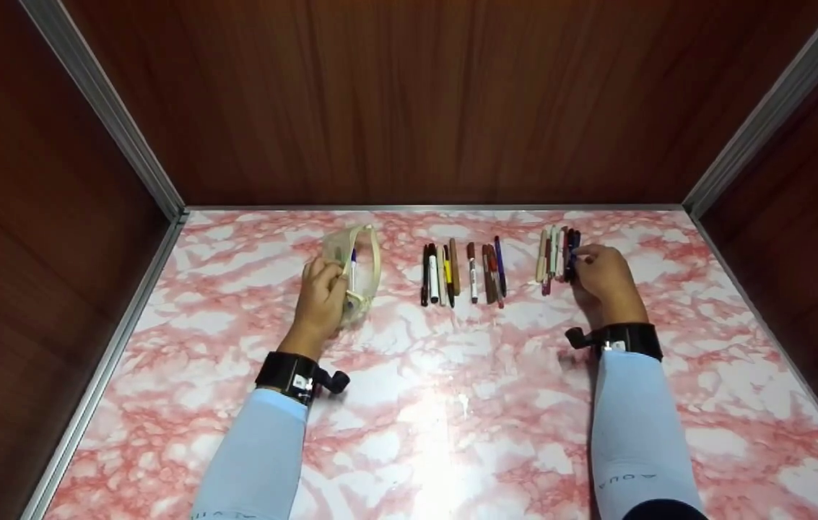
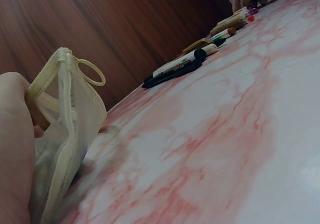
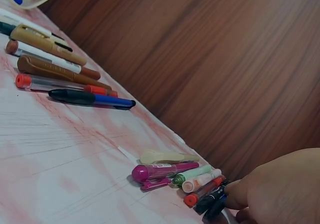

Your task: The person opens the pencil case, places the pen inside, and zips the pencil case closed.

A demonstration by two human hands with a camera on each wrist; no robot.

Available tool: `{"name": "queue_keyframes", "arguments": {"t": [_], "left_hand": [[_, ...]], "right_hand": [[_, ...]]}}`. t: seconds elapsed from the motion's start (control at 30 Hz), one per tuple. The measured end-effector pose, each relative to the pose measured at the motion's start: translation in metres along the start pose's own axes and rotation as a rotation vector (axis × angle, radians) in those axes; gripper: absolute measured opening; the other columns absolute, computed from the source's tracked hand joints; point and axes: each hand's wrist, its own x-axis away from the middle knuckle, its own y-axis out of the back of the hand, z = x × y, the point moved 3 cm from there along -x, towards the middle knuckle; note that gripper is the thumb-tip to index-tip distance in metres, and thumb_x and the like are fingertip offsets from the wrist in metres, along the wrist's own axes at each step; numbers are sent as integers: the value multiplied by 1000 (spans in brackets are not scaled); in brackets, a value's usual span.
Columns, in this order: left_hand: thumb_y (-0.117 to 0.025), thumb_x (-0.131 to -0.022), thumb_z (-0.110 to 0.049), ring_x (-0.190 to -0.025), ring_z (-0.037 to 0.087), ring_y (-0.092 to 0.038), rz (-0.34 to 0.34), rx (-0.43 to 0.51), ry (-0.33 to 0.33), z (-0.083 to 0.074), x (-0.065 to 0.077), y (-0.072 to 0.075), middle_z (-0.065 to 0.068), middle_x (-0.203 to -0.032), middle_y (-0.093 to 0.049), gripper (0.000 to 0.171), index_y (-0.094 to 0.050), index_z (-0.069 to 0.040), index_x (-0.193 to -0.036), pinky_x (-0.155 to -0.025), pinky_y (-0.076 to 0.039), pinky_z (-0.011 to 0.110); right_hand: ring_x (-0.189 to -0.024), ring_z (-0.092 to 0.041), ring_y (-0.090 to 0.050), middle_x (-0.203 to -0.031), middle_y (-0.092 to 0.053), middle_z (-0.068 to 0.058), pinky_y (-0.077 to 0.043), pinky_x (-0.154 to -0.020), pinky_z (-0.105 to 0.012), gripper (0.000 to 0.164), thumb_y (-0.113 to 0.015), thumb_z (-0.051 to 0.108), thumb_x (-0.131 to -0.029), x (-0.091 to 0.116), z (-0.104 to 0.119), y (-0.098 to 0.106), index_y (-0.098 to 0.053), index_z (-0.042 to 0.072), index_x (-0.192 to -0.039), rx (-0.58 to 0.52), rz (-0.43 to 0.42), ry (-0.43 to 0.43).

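Observation:
My left hand (image 1: 322, 292) grips the near left side of a pale yellow mesh pouch (image 1: 375, 263), its mouth spread apart. Inside the pouch lies a white marker with a blue end (image 1: 353, 271). In the left wrist view the mesh wall (image 2: 82, 111) stands up beside the palm, a loop at its top corner. Over on the right, my right hand (image 1: 605, 273) has its fingertips on a dark pen (image 3: 212, 204) at the right end of a row. Thumb and forefinger pinch it; the other fingers are tucked under the hand, partly hidden.
Beside the dark pen lie a red-capped pen (image 3: 191, 199), a green pen (image 3: 192, 175), a magenta pen (image 3: 150, 172) and a cream one (image 3: 160, 157). Mid-table, two more groups include a white marker (image 1: 433, 278) and a blue pen (image 1: 500, 263). Wooden panels (image 1: 409, 108) enclose the marbled table (image 1: 394, 404).

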Motion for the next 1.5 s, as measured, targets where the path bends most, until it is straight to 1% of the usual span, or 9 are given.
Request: {"name": "queue_keyframes", "arguments": {"t": [0.17, 0.23, 0.5, 0.57, 0.67, 0.8, 0.9, 1.2, 1.5], "left_hand": [[-58, -105, -13, -136, 45, -53, 23, -8, 1, -5, -1, 1, 24, -127, -65, 20, -66, 2, -94, -119, -44, 61], [-59, -104, -14, -136, 45, -53, 14, -7, -6, -3, -1, 0, 22, -126, -66, 19, -66, 0, -93, -118, -45, 59], [-60, -104, -17, -134, 40, -55, -13, -4, -31, 13, -2, -3, 17, -124, -68, 18, -68, -5, -93, -117, -46, 53], [-60, -105, -18, -137, 38, -55, 3, -15, -14, 19, -3, -4, 16, -127, -68, 18, -70, -6, -94, -120, -45, 51], [-59, -105, -15, -140, 43, -53, 24, -14, 0, 11, -3, -2, 21, -129, -67, 19, -69, -1, -96, -124, -43, 57], [-59, -102, -14, -137, 45, -53, 0, 2, -1, -1, -1, 0, 23, -126, -67, 19, -67, 1, -93, -123, -43, 60], [-60, -103, -15, -137, 44, -53, -9, 11, -9, 1, -1, -1, 21, -125, -67, 18, -66, -1, -92, -123, -43, 58], [-58, -104, -16, -143, 44, -51, 3, -3, -18, 11, -2, -3, 19, -129, -67, 19, -64, -6, -90, -129, -40, 59], [-59, -103, -15, -141, 48, -51, -5, 13, -41, 11, -2, -3, 23, -128, -66, 19, -66, -1, -93, -128, -40, 63]], "right_hand": [[-93, -32, -74, -117, -74, -28, -57, -94, -49, 37, -63, 22, -113, 2, 1, -1, -72, -1, -142, 4, -30, 9], [-90, -30, -73, -113, -74, -27, -56, -90, -46, 35, -65, 20, -112, 3, 1, 0, -72, -3, -137, 14, -56, 18], [-131, -51, -65, -142, -68, -37, -48, -120, -67, 43, -51, 18, -113, 4, 1, 2, -70, -5, -143, 12, -27, -2], [-130, -52, -66, -137, -69, -36, -49, -119, -68, 41, -51, 20, -114, 5, 1, 2, -71, -6, -138, 18, -19, -3], [-119, -51, -69, -126, -72, -34, -53, -111, -66, 36, -56, 22, -114, 6, 2, 2, -72, -7, -126, 47, -30, 6], [-106, -46, -71, -115, -73, -30, -56, -99, -61, 28, -63, 23, -112, 6, 2, 2, -70, -4, -115, 70, -65, -7], [-102, -46, -70, -109, -73, -28, -56, -96, -60, 23, -66, 21, -109, 6, 1, 3, -67, -2, -109, 94, -101, -10], [-124, -54, -66, -135, -69, -34, -53, -109, -68, 37, -52, 21, -111, 9, 2, 5, -65, -4, -134, 140, -32, -105], [-109, -49, -69, -120, -73, -31, -56, -97, -64, 26, -54, 19, -107, 13, 3, 6, -69, -1, -112, 194, -55, -99]]}}
